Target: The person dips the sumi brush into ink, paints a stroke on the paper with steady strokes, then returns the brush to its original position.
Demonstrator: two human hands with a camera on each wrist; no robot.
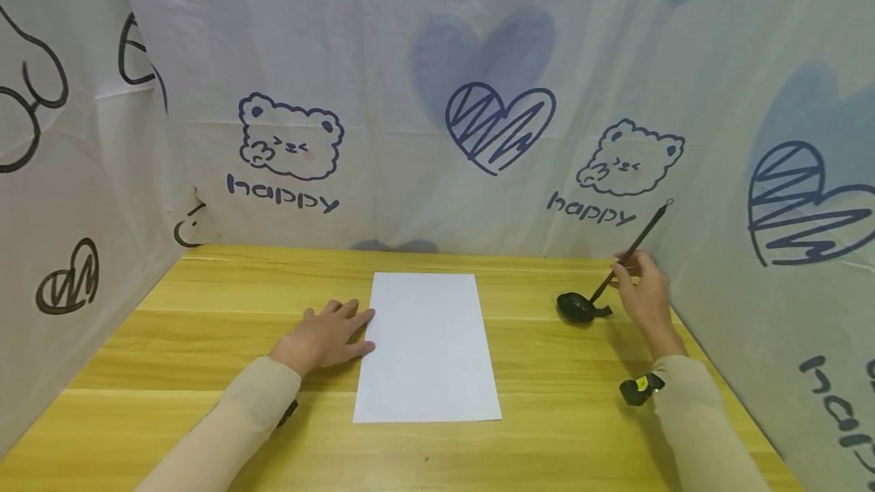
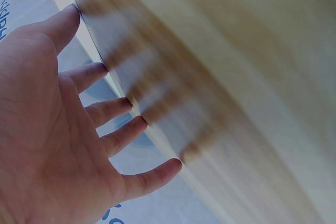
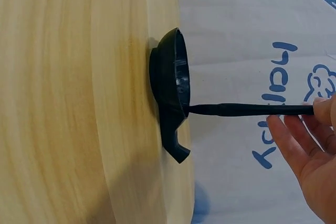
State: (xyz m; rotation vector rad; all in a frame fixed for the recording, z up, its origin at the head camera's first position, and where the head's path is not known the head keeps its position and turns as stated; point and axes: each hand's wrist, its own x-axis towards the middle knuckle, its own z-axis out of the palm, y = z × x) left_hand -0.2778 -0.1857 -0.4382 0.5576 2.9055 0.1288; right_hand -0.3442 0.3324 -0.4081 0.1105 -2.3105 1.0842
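Observation:
My right hand [image 1: 645, 293] pinches the shaft of a black writing brush [image 1: 645, 231] at the right of the table. The brush slants in the head view, its tip at the rim of a small black ink dish [image 3: 167, 80] with a short bent handle. In the right wrist view, thumb and fingertips meet on the brush's shaft. A blank white sheet of paper [image 1: 427, 348] lies flat in the middle. My left hand [image 1: 331, 336] rests palm down beside it, fingers spread, with thumb and forefinger tips at the sheet's left edge. Its fingertips [image 2: 173, 167] touch the table.
The yellow wood table [image 1: 171, 325] is bounded by white cloth [image 1: 383, 97] printed with hearts, bears and the word happy at the back and both sides. A dark wrist device [image 1: 641, 389] sits at the right cuff. The right cloth wall stands close to my right hand.

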